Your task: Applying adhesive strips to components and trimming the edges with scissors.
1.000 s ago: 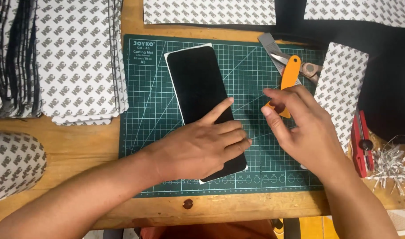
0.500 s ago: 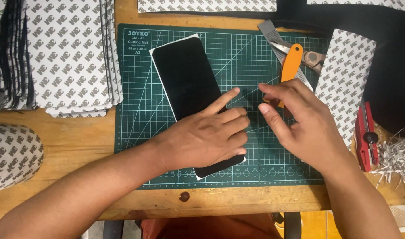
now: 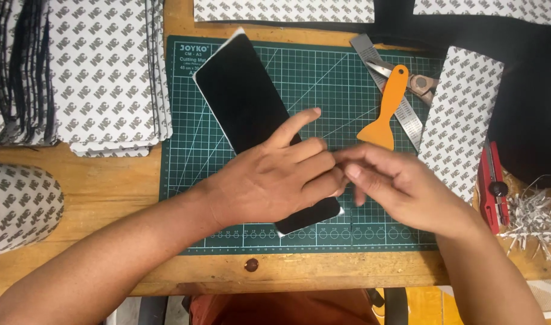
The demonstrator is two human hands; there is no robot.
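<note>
Right now the left hand point(image 3: 269, 183) lies flat on the near end of a black rectangular panel point(image 3: 242, 96), fingers spread and index finger stretched along it, pressing it down rather than gripping. The right hand point(image 3: 402, 186) meets it at the panel's near right edge, thumb and fingertips pinched narrowly together; whether that grip holds a corner of thin film or nothing at all cannot be told, as the fingers hide the spot.

The panel sits slanted on a green cutting mat point(image 3: 347, 90), its far end pointing far-left, with a thin white edge showing along its border. Judging by that, the panel is placed and held, work at its near edge seems only begun, and the orange scraper point(image 3: 383, 111) lies untouched to the right of the panel, across a steel ruler point(image 3: 408, 117) and beside metal pliers point(image 3: 420, 82).

Further out, the mat rests on a wooden worktop point(image 3: 107, 174). Stacks of patterned white sheets point(image 3: 101, 72) fill the far left, one more sheet point(image 3: 459, 120) lies right of the mat, and a red utility knife point(image 3: 491, 180) sits near paper shreds point(image 3: 531, 216) at the right edge. Black fabric point(image 3: 528, 90) covers the far right.
</note>
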